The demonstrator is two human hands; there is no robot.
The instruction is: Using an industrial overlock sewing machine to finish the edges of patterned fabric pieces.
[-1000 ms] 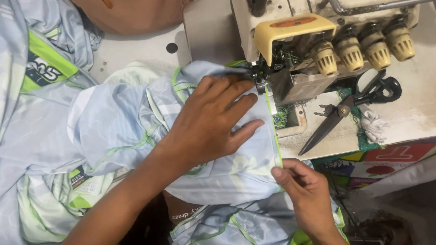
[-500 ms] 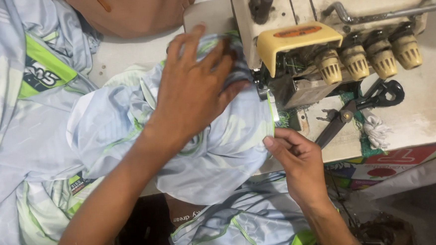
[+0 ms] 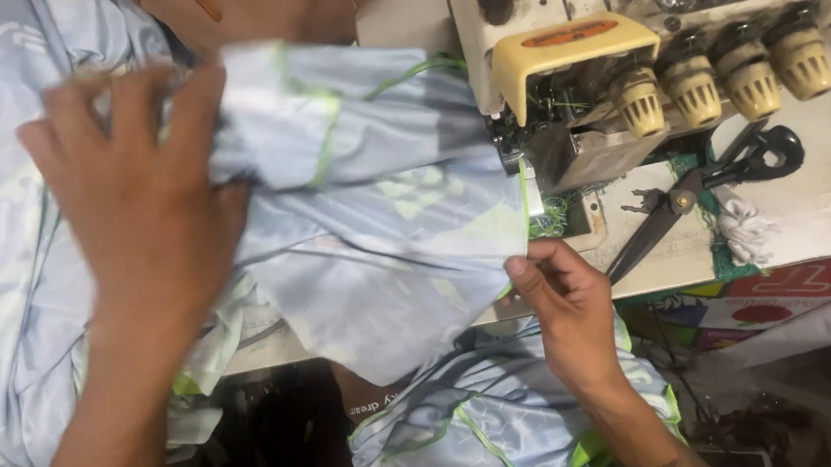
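Head view looks straight down on a sewing table where a pale blue garment with lime-green piping is spread in folds between both hands and runs up to the needle area of a cream overlock sewing machine. At upper left the left hand lies palm down on the cloth, its fingers spread and pointing away from the wearer; the fingertips press on a bunched fold whose edge stands just beyond them, so the fabric sits both under the palm and past the fingers. That hand is blurred, so I cannot tell whether it actually clutches the fold or only presses it flat. Lower and to the right, the right hand has thumb and forefinger pinched together on the garment's near right edge, where a green-trimmed seam runs up toward the presser foot; the cloth lies to the left of those fingers, and the other fingers are curled into the palm. Four yellowish tension knobs stand in a row along the machine's front. Just beside the right hand, on the table, lie black-handled scissors, blades closed and pointing toward the wearer, with a small wad of white scrap cloth touching them. More of the same blue fabric hangs below the table edge over the wearer's lap.
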